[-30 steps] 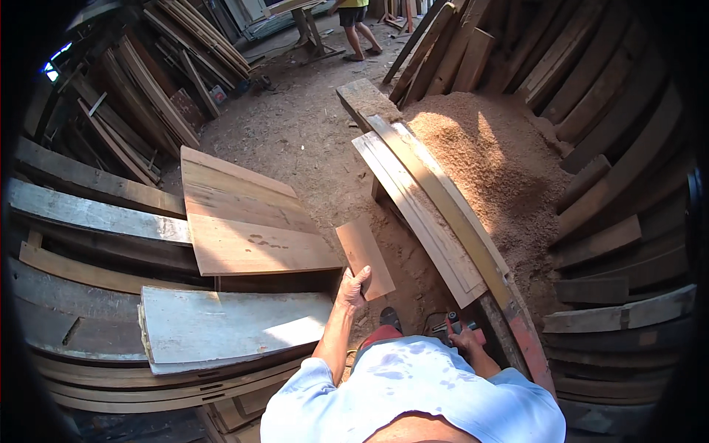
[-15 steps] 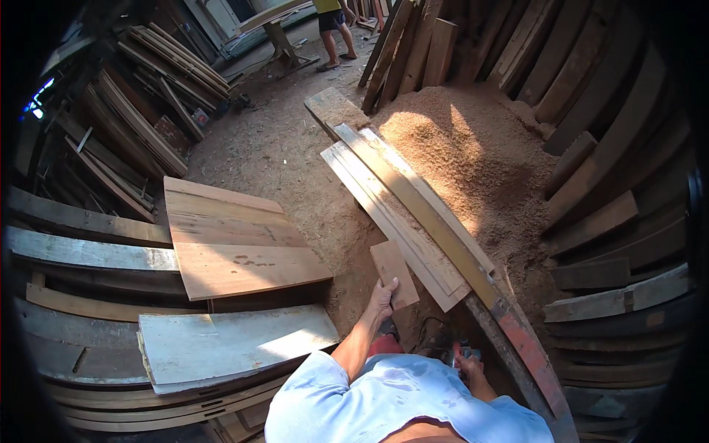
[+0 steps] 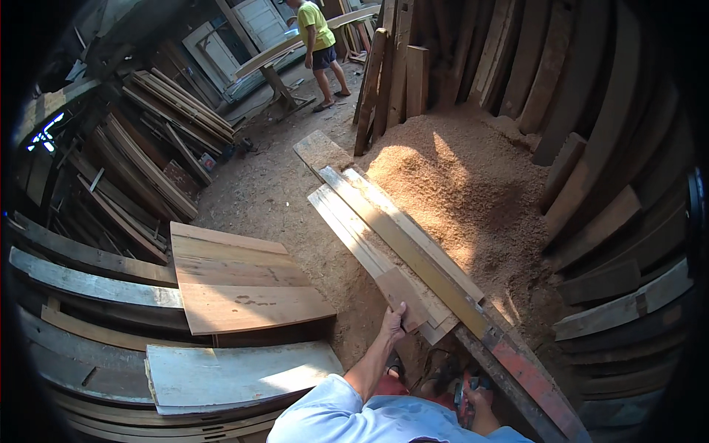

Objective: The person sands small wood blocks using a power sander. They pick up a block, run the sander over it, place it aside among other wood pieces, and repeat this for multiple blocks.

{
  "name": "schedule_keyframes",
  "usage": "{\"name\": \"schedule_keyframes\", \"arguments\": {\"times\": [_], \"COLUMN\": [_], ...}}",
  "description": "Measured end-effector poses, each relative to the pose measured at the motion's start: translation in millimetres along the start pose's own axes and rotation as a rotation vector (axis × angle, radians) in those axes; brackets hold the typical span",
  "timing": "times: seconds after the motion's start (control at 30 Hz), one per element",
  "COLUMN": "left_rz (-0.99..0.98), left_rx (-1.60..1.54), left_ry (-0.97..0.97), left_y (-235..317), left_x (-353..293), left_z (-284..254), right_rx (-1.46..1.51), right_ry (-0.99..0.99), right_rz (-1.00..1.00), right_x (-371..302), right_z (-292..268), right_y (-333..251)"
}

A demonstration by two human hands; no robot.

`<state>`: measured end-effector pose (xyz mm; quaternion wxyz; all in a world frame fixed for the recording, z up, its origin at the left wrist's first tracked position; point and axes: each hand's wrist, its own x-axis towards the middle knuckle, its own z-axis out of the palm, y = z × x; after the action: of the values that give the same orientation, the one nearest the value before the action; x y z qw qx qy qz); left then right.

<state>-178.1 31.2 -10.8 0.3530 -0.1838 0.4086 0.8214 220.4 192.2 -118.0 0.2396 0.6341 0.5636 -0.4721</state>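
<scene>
My left hand (image 3: 394,323) grips the lower end of a short, flat wooden board (image 3: 402,294). This board lies over the near end of some long pale planks (image 3: 353,230) on a narrow workbench; I cannot tell whether it rests on them. Beside those planks runs a yellowish straight timber (image 3: 413,247). Low at my right side, my right hand (image 3: 481,401) is closed around a red-and-grey hand tool (image 3: 464,397), its exact kind partly hidden by the hand and my body. The bench's near end (image 3: 528,373) has a worn red patch.
A large sawdust heap (image 3: 450,170) lies right of the bench. At left are a joined wooden panel (image 3: 244,277) and a whitish sheet (image 3: 236,376) on stacked boards. Timbers (image 3: 550,74) lean along the right. A person in a yellow shirt (image 3: 314,29) stands at the back.
My left hand has moved the short board rightward, over the long planks. My view has tilted upward, so more of the person at the back shows. My right hand still holds the red-and-grey tool.
</scene>
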Motion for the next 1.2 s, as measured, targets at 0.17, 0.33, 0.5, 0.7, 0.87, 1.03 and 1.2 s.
{"name": "schedule_keyframes", "arguments": {"times": [0.17, 0.33, 0.5, 0.7, 0.87, 1.03, 1.2], "left_rz": [0.049, 0.131, 0.111, 0.089, 0.064, 0.046, 0.074], "left_rx": [0.082, 0.148, 0.245, 0.396, 0.413, 0.433, 0.464], "left_ry": [0.006, 0.019, 0.043, 0.083, 0.198, 0.177, 0.235], "left_y": [-20, -20, -11, -20, -15, -14, -14], "left_x": [5, -8, -19, -1, -9, -7, -12], "left_z": [-3, 2, -7, 1, -3, 0, -4], "right_rx": [0.08, 0.149, 0.111, 0.107, 0.079, 0.068, 0.039], "right_ry": [0.133, 0.207, 0.245, 0.269, 0.221, 0.195, 0.154], "right_rz": [-0.07, -0.134, -0.048, 0.111, 0.171, 0.236, 0.251], "right_x": [40, 84, 121, 170, 196, 212, 223], "right_z": [10, 39, 55, 85, 124, 151, 166], "right_y": [46, 100, 123, 163, 193, 216, 223]}}
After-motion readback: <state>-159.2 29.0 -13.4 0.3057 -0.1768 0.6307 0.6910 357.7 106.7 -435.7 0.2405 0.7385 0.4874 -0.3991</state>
